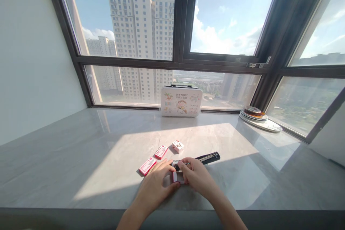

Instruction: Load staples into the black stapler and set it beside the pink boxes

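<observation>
- Right hand (196,173): fingers gripping a black stapler (209,158), which runs beneath them and out past the knuckles.
- Left hand (159,178): curled beside a small red-and-white box (175,176) (how firmly it holds, I cannot tell).
- Progress: seemingly midway; the stapler looks opened, not yet closed.
- Long axis: slanted from between the hands, far end pointing forward and right.

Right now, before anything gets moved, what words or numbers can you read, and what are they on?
"TRAVEL": on the white case by the window.
Chinese characters, two rows on that case: too small to quote surely.
Red-and-white box by the left hand: print too blurred.
Second red-and-white box: too blurred.
Small white box: print too small.
No numbers readable.
</observation>
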Demonstrator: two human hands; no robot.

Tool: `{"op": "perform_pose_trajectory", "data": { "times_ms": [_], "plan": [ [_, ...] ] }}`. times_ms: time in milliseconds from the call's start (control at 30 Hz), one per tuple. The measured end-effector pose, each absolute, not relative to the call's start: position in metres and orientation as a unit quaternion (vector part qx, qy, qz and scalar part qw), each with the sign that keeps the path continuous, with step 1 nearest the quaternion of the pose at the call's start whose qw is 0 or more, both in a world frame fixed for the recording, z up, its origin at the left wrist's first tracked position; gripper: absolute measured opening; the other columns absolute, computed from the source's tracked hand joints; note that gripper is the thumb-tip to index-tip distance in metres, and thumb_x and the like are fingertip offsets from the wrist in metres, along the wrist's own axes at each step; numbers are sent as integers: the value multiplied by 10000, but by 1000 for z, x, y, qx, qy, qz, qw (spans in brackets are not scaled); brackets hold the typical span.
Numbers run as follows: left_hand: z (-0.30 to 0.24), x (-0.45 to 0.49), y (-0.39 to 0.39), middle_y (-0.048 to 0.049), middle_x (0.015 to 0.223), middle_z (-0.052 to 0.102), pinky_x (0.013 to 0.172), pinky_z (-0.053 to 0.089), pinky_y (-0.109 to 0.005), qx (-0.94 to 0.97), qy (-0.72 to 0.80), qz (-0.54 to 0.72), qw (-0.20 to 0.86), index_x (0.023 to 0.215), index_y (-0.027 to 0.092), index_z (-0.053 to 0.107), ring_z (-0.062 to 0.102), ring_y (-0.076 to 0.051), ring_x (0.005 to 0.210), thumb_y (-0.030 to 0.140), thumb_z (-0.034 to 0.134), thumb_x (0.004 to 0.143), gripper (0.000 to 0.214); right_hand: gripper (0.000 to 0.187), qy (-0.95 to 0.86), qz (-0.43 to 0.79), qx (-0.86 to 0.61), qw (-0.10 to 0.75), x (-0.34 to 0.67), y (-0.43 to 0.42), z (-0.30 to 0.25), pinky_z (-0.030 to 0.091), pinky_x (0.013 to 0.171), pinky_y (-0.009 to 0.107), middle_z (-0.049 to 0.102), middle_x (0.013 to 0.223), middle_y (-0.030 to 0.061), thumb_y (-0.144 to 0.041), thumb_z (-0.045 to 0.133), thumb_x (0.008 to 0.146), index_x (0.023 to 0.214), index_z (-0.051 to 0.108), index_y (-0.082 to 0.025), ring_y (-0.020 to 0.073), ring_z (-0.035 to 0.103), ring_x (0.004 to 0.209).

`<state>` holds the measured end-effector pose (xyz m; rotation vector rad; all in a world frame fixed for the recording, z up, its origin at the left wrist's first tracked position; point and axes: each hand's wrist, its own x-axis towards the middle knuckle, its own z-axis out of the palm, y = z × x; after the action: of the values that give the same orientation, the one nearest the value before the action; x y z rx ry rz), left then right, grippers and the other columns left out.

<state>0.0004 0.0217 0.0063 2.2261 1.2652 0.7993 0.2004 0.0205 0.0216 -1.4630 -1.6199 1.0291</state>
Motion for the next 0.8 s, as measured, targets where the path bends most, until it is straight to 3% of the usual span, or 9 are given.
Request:
{"op": "perform_pose_trajectory", "data": {
  "times_ms": [100,200,300,400,533,633,733,800],
  "plan": [
    [9,1,22,-22,1302,680,1045,447,-378,810,460,286,223,1033,313,702,584,-287,1242,450,718,840,237,405,-582,412,-573,403,188,29,9,357,499,253,585,553,-32,-559,549,940,1025,665,-180,145,513,478],
    [13,2,21,-21,1211,705,983,471,-373,813,467,271,216,1050,319,700,622,-279,1147,413,691,837,233,271,-614,339,-573,424,180,35,5,376,539,251,630,613,-17,-452,604,913,952,669,-192,158,575,559],
    [14,1,20,-20,1233,696,989,474,-389,811,477,263,213,1082,333,697,610,-293,1179,410,685,825,269,177,-665,268,-563,411,177,36,16,377,587,252,649,647,-15,-355,593,916,929,681,-202,159,603,615],
    [9,-1,20,-44,1291,674,1023,472,-418,811,471,275,212,1099,328,699,577,-321,1249,439,710,811,309,127,-722,221,-544,366,183,30,31,340,591,247,651,657,-27,-279,582,906,937,691,-221,147,590,621],
    [1,-4,22,-50,1474,554,1091,440,-452,809,465,289,214,1040,327,706,481,-333,1387,437,746,811,257,80,-789,187,-532,243,198,15,44,264,562,252,665,670,-26,-191,628,816,779,689,-228,139,572,632],
    [0,-8,22,-35,1557,460,1128,403,-467,808,461,303,206,1034,326,701,421,-326,1435,391,774,795,258,79,-797,193,-536,202,208,5,46,255,567,252,683,706,-21,-215,631,839,796,695,-234,143,583,657],
    [1,-14,20,-65,1422,564,1073,433,-445,802,464,323,191,1056,302,678,500,-314,1332,437,780,793,313,121,-764,193,-571,230,225,-2,41,267,578,254,677,732,-13,-312,578,936,929,676,-241,155,591,682],
    [3,-17,18,-55,1138,674,921,478,-383,794,485,316,188,937,268,655,612,-268,1090,513,660,896,248,242,-726,176,-622,235,241,-4,33,264,583,272,656,704,2,-376,495,1000,876,636,-224,162,571,654]
  ]
}}
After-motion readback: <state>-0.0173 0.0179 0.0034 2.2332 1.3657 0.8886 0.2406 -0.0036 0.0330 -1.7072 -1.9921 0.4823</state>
